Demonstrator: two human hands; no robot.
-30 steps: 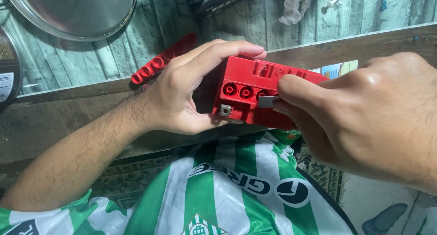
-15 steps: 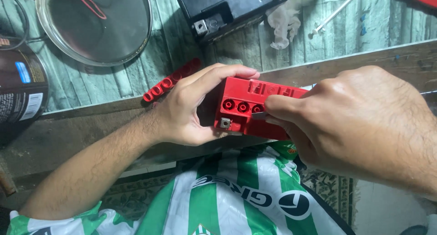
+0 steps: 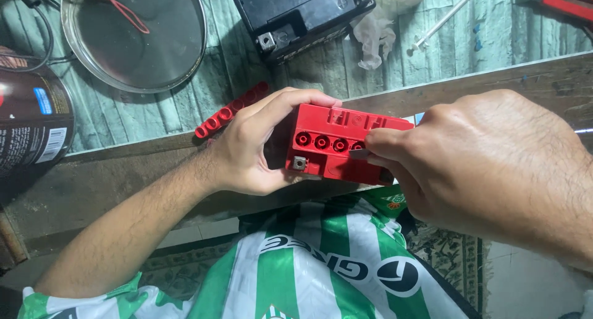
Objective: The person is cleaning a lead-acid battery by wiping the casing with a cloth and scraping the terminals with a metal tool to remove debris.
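Note:
A small red battery [image 3: 336,140] with a row of round filler holes and a metal terminal is held above my lap. My left hand [image 3: 253,143] wraps around its left end. My right hand [image 3: 488,164] covers its right end, with thumb and forefinger pinching a small grey metal piece [image 3: 360,153] at one of the holes. A red strip of joined caps [image 3: 230,111] lies on the green bench just behind my left hand.
A black battery [image 3: 296,13] stands at the back of the bench, with a crumpled white cloth [image 3: 377,38] and a syringe [image 3: 445,19] to its right. A round metal dish [image 3: 136,41] with red wire and a dark can [image 3: 31,127] are at left.
The view has tilted up, showing more of the bench and the black battery. My right fingers have shifted slightly along the red battery's holes; my left hand keeps its grip.

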